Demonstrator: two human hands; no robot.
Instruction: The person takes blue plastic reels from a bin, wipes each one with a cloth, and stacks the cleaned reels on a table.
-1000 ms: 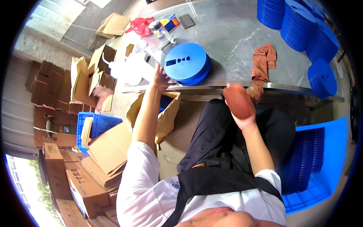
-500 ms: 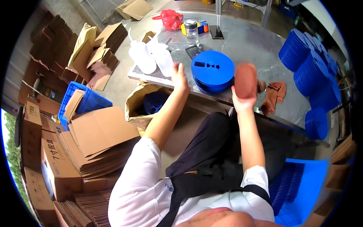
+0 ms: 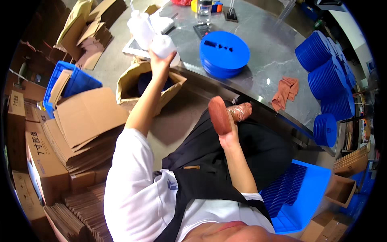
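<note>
Pad reddish-brown, oblong; held bottle white.

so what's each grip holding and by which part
The left grip holds a white bottle by its body; the right grip, a brown oval pad at its near end, hold partly hidden.

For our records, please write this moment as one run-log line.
left hand: gripping a white bottle | right hand: holding brown pad | table: blue reels, brown cloth

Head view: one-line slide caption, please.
Left hand grips a white bottle, right hand holds a reddish-brown pad; blue reels sit on the table.
</note>
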